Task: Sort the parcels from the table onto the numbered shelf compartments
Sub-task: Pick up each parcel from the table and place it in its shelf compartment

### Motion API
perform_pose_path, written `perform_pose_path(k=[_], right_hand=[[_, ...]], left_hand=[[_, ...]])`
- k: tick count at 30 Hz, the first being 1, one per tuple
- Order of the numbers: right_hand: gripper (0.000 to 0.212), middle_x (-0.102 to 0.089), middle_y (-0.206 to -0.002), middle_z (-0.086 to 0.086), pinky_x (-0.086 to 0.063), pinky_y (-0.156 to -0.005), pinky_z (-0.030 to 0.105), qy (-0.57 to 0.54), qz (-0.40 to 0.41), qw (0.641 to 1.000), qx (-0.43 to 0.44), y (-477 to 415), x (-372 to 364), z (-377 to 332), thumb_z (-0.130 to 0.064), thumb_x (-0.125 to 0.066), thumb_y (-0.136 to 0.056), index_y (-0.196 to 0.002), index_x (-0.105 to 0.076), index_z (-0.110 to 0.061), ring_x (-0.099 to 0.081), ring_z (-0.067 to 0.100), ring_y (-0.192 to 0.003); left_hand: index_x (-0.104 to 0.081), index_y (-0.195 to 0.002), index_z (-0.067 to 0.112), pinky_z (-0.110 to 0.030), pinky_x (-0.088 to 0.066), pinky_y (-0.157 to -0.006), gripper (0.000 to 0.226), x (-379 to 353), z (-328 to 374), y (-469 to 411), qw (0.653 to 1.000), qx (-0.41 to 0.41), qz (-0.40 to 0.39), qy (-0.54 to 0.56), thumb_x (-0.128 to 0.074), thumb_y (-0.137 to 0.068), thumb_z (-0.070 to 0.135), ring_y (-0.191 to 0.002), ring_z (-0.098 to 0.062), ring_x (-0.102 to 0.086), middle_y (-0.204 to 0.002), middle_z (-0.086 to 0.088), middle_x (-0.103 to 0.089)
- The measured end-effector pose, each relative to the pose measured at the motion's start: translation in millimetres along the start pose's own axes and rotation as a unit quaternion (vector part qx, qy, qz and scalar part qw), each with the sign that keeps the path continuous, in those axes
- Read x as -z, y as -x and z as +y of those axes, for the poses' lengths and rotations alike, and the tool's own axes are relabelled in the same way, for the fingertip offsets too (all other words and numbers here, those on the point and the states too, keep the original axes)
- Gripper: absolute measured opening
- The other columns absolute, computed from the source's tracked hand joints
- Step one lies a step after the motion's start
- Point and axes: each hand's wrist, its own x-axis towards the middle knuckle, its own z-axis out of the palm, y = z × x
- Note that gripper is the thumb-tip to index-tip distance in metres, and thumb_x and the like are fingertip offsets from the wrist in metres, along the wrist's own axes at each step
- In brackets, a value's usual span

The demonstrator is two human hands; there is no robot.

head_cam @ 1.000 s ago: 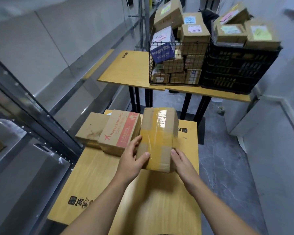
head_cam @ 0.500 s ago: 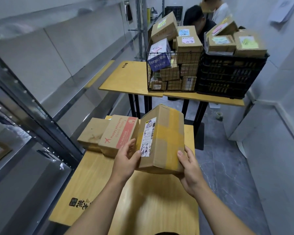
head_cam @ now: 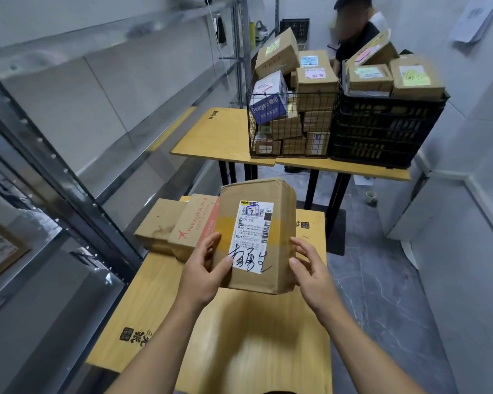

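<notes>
I hold a brown cardboard parcel [head_cam: 256, 211] above the near wooden table [head_cam: 245, 345], its white shipping label with black handwriting turned up towards me. My left hand [head_cam: 204, 273] grips its lower left edge, thumb on the face. My right hand [head_cam: 310, 270] grips its lower right edge, fingers round the side. Two more parcels lie on the table's far left: a box printed "Happy shopping" in red [head_cam: 194, 227] and a plain brown box [head_cam: 161, 223] beside it.
A metal shelf unit [head_cam: 77, 172] runs along the left. Beyond, a second table [head_cam: 219, 137] carries a wire basket [head_cam: 292, 126] and a black crate [head_cam: 382, 126], both piled with parcels. A person stands behind them. Grey floor lies to the right.
The parcel has been lifted off the table and rolled so its labelled face, earlier on the side, now faces me. Both hands shifted with it. The view tilted upward.
</notes>
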Motion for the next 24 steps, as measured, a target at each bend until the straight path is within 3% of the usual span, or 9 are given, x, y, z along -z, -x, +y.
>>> perform_pose_path(k=[3, 5, 7, 12, 14, 16, 19, 24], right_hand=[[0.031, -0.054, -0.135, -0.019, -0.055, -0.091, 0.036, -0.03, -0.04, 0.998, -0.032, -2.4, -0.8, -6.4, -0.042, -0.059, -0.098, -0.126, -0.052, -0.055, -0.054, 0.002, -0.121], [0.053, -0.049, -0.138, -0.02, -0.057, -0.079, 0.031, -0.038, -0.078, 0.995, -0.039, -4.6, -3.8, -13.7, -0.058, -0.063, -0.083, -0.133, -0.046, -0.051, -0.06, 0.0, -0.111], [0.073, -0.045, -0.137, -0.023, -0.059, -0.069, 0.029, -0.058, -0.111, 0.991, -0.045, -8.6, -12.6, -18.9, -0.059, -0.07, -0.072, -0.137, -0.038, -0.045, -0.065, -0.004, -0.101], [0.082, -0.047, -0.139, -0.011, -0.062, -0.08, 0.05, -0.06, -0.144, 0.987, -0.022, -19.0, -53.3, -29.1, -0.056, -0.081, -0.059, -0.127, -0.037, -0.048, -0.067, 0.017, -0.109], [0.073, -0.049, -0.135, -0.012, -0.062, -0.076, 0.046, -0.078, -0.165, 0.983, -0.005, -17.6, -76.4, -35.5, -0.055, -0.081, -0.058, -0.119, -0.041, -0.055, -0.067, 0.021, -0.11], [0.068, -0.053, -0.135, -0.011, -0.06, -0.084, 0.047, -0.092, -0.191, 0.977, 0.014, -11.8, -103.4, -40.7, -0.052, -0.082, -0.06, -0.116, -0.044, -0.058, -0.065, 0.02, -0.114], [0.075, -0.056, -0.141, -0.007, -0.051, -0.103, 0.053, -0.102, -0.242, 0.964, 0.043, 4.0, -145.2, -47.4, -0.049, -0.086, -0.063, -0.127, -0.046, -0.053, -0.062, 0.017, -0.121], [0.083, -0.055, -0.141, -0.009, -0.051, -0.104, 0.039, -0.099, -0.324, 0.938, 0.075, 53.8, -210.0, -72.0, -0.052, -0.085, -0.062, -0.136, -0.048, -0.048, -0.059, 0.009, -0.124]], left_hand=[[-0.047, -0.123, 0.053, -0.012, -0.039, -0.091, 0.055, 5.3, 0.7, 2.2, 0.998, -0.026, 0.019, -0.049, -0.075, -0.079, 0.035, -0.112, 0.021, -0.045, -0.124, 0.037, -0.048], [-0.046, -0.127, 0.049, -0.018, -0.041, -0.092, 0.057, 10.3, 1.4, 5.2, 0.995, -0.04, 0.036, -0.081, -0.076, -0.082, 0.031, -0.111, 0.022, -0.044, -0.123, 0.037, -0.045], [-0.045, -0.13, 0.047, -0.023, -0.044, -0.093, 0.057, 17.0, 1.8, 8.3, 0.991, -0.055, 0.054, -0.108, -0.075, -0.083, 0.037, -0.112, 0.018, -0.044, -0.123, 0.037, -0.045], [-0.045, -0.137, 0.037, -0.031, -0.048, -0.094, 0.061, 47.1, 7.4, 25.5, 0.979, -0.06, 0.117, -0.154, -0.066, -0.08, 0.048, -0.111, 0.0, -0.047, -0.123, 0.02, -0.048], [-0.045, -0.137, 0.034, -0.03, -0.046, -0.094, 0.061, 66.3, 9.6, 36.8, 0.974, -0.053, 0.151, -0.16, -0.065, -0.08, 0.046, -0.11, 0.0, -0.046, -0.123, 0.017, -0.048], [-0.046, -0.137, 0.031, -0.029, -0.044, -0.094, 0.06, 88.8, 10.9, 52.5, 0.967, -0.041, 0.189, -0.168, -0.067, -0.082, 0.043, -0.111, -0.002, -0.046, -0.126, 0.013, -0.049], [-0.048, -0.136, 0.03, -0.022, -0.04, -0.093, 0.058, 124.4, 10.9, 83.8, 0.953, -0.024, 0.248, -0.173, -0.07, -0.083, 0.037, -0.111, -0.001, -0.048, -0.125, 0.014, -0.05], [-0.048, -0.133, 0.034, -0.026, -0.043, -0.096, 0.059, 190.5, 14.2, 155.0, 0.926, 0.003, 0.331, -0.182, -0.072, -0.079, 0.042, -0.113, -0.003, -0.05, -0.125, 0.016, -0.051]])
